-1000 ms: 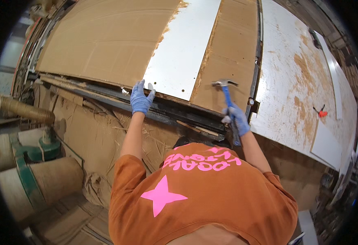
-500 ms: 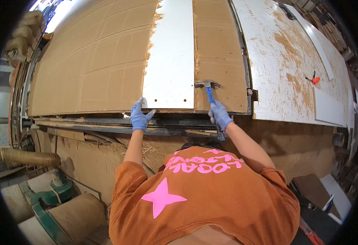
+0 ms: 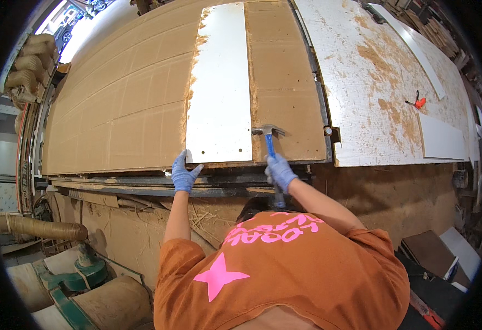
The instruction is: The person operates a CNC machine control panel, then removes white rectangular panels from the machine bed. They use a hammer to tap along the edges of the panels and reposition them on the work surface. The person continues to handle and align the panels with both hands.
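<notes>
Two blue-gloved hands work at the near edge of the brown bed. Left hand (image 3: 184,175) rests with fingers spread and lightly curled on the near-left corner of the white panel (image 3: 220,88), gripping nothing. Right hand (image 3: 279,171) is wrapped tight around the blue handle of a hammer (image 3: 268,137), its head lying on the board just right of the panel. It looks like freeing the cut panel; next calls for a steadying press and careful aim.

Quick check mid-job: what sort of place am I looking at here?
Most likely a woodworking or panel-cutting shop. A white panel lies on a big brown board bed, sawdust covers the next table, and a ribbed dust hose runs at lower left. The right hand holds a hammer.
</notes>
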`<state>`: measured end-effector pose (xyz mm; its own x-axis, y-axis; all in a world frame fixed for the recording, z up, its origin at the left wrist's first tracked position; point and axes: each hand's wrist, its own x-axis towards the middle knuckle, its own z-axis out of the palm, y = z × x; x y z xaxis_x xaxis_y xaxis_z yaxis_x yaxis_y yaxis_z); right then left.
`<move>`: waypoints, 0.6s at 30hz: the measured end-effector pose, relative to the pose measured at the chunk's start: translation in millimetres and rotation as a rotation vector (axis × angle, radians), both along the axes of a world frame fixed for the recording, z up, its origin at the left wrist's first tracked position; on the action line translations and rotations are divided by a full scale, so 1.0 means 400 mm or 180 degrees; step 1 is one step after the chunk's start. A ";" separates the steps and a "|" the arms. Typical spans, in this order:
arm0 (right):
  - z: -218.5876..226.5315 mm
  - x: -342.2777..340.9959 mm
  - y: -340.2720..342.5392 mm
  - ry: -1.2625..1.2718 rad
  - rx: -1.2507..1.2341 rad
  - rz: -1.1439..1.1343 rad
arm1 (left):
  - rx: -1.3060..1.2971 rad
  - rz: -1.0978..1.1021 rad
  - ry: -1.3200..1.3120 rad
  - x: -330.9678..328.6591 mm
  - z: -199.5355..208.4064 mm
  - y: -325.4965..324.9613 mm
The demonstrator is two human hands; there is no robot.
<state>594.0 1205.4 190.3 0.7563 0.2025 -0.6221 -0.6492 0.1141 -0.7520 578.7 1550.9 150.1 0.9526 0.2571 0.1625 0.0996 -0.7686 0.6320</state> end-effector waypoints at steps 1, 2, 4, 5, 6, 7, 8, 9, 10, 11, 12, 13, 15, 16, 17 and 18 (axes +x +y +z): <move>-0.016 0.020 -0.039 0.0022 0.0025 0.0017 | 0.0055 0.0014 0.0038 0.000 0.002 -0.001; -0.028 0.028 -0.068 -0.0105 0.0035 0.0090 | 0.0105 0.0025 0.0081 0.000 0.014 -0.009; -0.033 0.023 -0.054 -0.0148 -0.0151 -0.0457 | 0.0159 -0.0058 -0.0060 -0.003 -0.006 0.013; -0.020 0.006 -0.023 -0.0056 -0.0228 -0.0774 | 0.0075 -0.0095 -0.0055 -0.003 -0.015 0.018; -0.004 -0.024 0.006 -0.0061 -0.0232 -0.0391 | -0.0008 -0.0134 -0.0050 -0.008 -0.024 0.023; 0.008 -0.041 0.027 -0.0080 -0.0235 -0.0017 | -0.0091 -0.0182 -0.0057 -0.006 -0.022 0.025; -0.002 -0.024 0.013 0.0044 -0.0234 -0.0063 | -0.0108 -0.0140 -0.0063 -0.006 -0.012 0.022; 0.007 -0.004 -0.027 0.0018 -0.0076 0.0055 | -0.0168 -0.0165 -0.0025 -0.006 -0.015 0.036; 0.004 0.002 -0.051 0.0012 -0.0087 0.0009 | -0.0238 -0.0180 0.0004 -0.006 -0.019 0.046; -0.007 0.009 -0.062 0.0006 -0.0097 -0.0039 | -0.0308 -0.0197 0.0034 -0.002 -0.018 0.052; -0.035 0.012 -0.058 -0.0073 -0.0206 -0.0400 | -0.0425 -0.0234 0.0017 0.002 -0.020 0.054; -0.025 -0.002 -0.030 -0.0062 -0.0228 -0.0340 | -0.0574 -0.0283 -0.0040 0.005 -0.024 0.058; 0.007 -0.054 0.046 -0.0014 -0.0258 -0.0249 | -0.0860 -0.0409 -0.0123 0.003 -0.036 0.066; 0.008 -0.059 0.040 0.0046 -0.0198 -0.0250 | -0.0831 -0.0362 -0.0158 0.000 -0.034 0.061; 0.017 -0.053 0.013 0.0095 -0.0275 -0.0103 | -0.0805 -0.0275 0.0051 -0.013 -0.027 0.061; -0.013 -0.032 -0.022 0.0006 -0.0286 -0.0045 | -0.0856 -0.0315 0.0052 0.000 -0.021 0.063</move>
